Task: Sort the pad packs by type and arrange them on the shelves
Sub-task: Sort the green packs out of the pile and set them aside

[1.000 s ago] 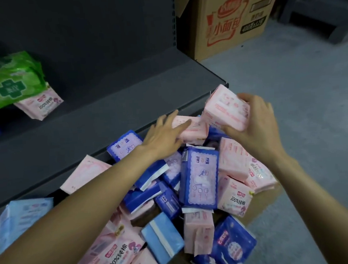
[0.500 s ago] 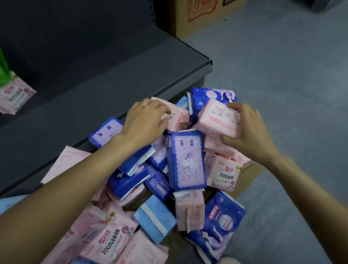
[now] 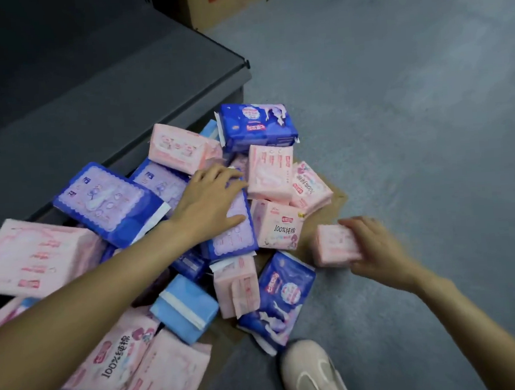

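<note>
Head view: grey floor [image 3: 412, 123] is seen at right, with a dark grey shelf [image 3: 107, 108] at upper left, bare where visible. A cardboard box [image 3: 203, 3] is cut off by the top edge. Against the shelf front a heap of pad packs [image 3: 169, 262] is piled on flattened cardboard [image 3: 328, 217]: pink, dark blue and light blue mixed together, unsorted. One beige shoe [image 3: 314, 373] is noted at the bottom edge. The left hand [image 3: 211, 204] is laid on a blue-and-lilac pack [image 3: 237, 229] in the heap, fingers curled over its top edge, thumb across its face. A small pink pack [image 3: 333, 246] is grasped by the right hand [image 3: 375, 247], just right of the heap, above the floor.
</note>
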`<state>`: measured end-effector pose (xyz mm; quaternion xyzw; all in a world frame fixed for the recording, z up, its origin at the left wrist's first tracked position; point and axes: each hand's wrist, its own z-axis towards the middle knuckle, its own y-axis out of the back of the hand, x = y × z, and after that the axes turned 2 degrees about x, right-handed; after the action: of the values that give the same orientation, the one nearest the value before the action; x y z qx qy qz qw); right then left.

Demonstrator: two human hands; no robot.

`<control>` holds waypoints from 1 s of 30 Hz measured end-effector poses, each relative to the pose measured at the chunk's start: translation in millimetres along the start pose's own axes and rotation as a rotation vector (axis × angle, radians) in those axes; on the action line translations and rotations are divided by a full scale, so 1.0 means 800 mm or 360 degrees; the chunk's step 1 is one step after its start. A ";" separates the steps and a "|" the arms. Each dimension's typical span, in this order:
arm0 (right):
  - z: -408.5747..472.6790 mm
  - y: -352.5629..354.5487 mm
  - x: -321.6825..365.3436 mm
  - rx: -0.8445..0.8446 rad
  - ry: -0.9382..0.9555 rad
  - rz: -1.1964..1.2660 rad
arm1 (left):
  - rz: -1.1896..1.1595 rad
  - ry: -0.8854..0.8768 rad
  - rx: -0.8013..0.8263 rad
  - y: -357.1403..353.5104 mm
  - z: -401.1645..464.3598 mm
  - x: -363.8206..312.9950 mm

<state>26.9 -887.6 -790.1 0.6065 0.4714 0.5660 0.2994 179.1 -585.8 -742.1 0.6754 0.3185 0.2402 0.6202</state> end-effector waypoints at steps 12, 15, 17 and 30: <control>0.051 0.010 0.046 0.0086 0.0363 -0.0309 | -0.0068 -0.0187 -0.0041 -0.008 -0.016 -0.001; 0.076 0.038 0.092 -0.0113 0.0501 -0.0155 | -0.0133 -0.0311 -0.0281 0.016 -0.040 0.016; 0.107 0.056 0.137 -0.0218 0.0638 -0.0105 | -0.0123 -0.0249 -0.0393 0.042 -0.069 0.039; 0.329 0.034 0.511 0.0043 0.1241 -0.0200 | -0.0039 0.1139 -0.0542 0.103 -0.367 0.287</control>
<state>253.1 -480.9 -648.3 0.3199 0.5934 0.7281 0.1240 135.1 -220.1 -642.6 0.4326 0.4780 0.5024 0.5761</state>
